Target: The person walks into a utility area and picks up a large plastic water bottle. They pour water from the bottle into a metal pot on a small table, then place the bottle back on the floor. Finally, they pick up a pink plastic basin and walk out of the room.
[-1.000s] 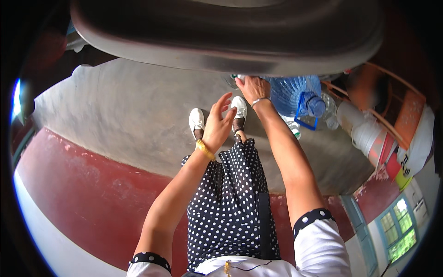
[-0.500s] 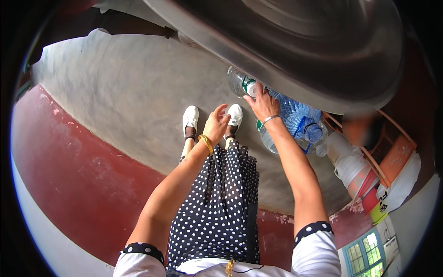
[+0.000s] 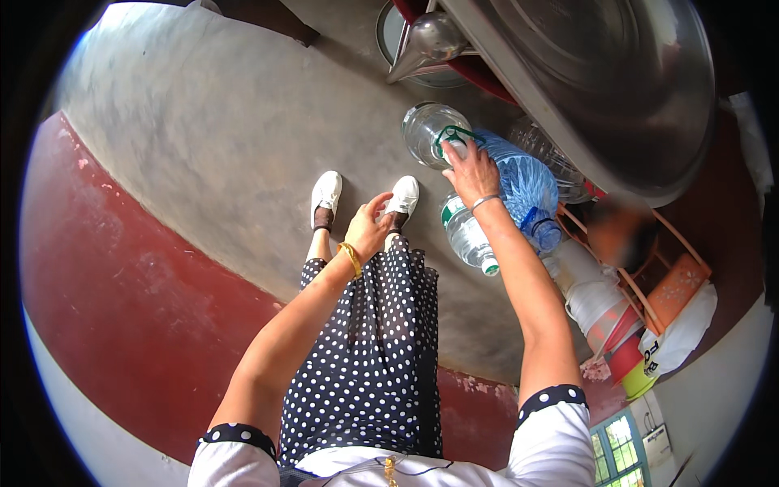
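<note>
A clear plastic bottle (image 3: pixel 423 134) with a green carrying handle and a white cap is beyond my feet, to the right. My right hand (image 3: pixel 475 176) grips it at the neck, thumb and fingers round the cap and handle. Beside that hand lies a big blue-tinted water bottle (image 3: pixel 526 180) with a blue cap. Nearer to me is another clear bottle (image 3: pixel 466 234) with a green label and white cap, partly behind my right forearm. My left hand (image 3: pixel 367 229), with a gold bangle at the wrist, hangs over my skirt, fingers loosely bent and holding nothing.
A large round shiny metal surface (image 3: pixel 600 73) overhangs the upper right, above more clear bottles (image 3: pixel 540 146). Under it a chrome ball-shaped part (image 3: pixel 438 36) shows. An orange chair (image 3: pixel 677 284) and stacked buckets (image 3: pixel 600 296) stand at right. A red-painted wall (image 3: pixel 146 268) runs along the left.
The view has shifted, so the metal surface sits higher and more of the bottles shows. My right hand stays at the bottle's neck. My left hand has hardly moved.
</note>
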### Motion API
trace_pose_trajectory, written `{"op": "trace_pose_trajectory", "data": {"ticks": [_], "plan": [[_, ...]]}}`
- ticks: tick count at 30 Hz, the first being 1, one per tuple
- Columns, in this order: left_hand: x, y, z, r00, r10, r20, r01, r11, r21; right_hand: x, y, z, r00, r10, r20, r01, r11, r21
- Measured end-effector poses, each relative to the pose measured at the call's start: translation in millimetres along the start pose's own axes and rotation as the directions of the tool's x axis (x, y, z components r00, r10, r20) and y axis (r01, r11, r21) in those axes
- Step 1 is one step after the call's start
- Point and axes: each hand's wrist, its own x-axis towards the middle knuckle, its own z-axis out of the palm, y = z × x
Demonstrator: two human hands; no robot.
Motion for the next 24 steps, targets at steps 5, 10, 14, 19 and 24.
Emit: {"op": "trace_pose_trajectory", "data": {"ticks": [5, 10, 14, 19, 24], "plan": [[-7.7, -3.2, -4.9, 1.0, -0.02, -0.014, 0.018, 0.993, -0.116, -0.4, 14.5, 16.0, 0.995, -0.039, -0.093, 0.039, 0.999, -0.005], [-17.8, -20.0, -18.3, 0.996, -0.085, 0.04, 0.088, 0.994, -0.07, -6.7, -0.3, 13.2, 0.987, -0.016, -0.158, 0.034, 0.993, 0.115], [-21.7, -19.0, -19.0, 0.999, -0.036, 0.022, 0.038, 0.997, -0.064, 0.8, 15.1, 10.9, 0.971, -0.061, -0.233, 0.073, 0.996, 0.044], [-36.1, -17.7, -30.8, 0.997, -0.078, -0.009, 0.073, 0.957, -0.281, -26.5, -46.9, -59.5, 0.953, 0.03, -0.301, 0.104, 0.902, 0.419], [-64.1, 78.7, -73.2, 0.98, 0.046, -0.194, -0.163, 0.748, -0.644, -21.5, -159.4, -204.9, 0.807, -0.065, -0.587, 0.5, 0.604, 0.62]]}}
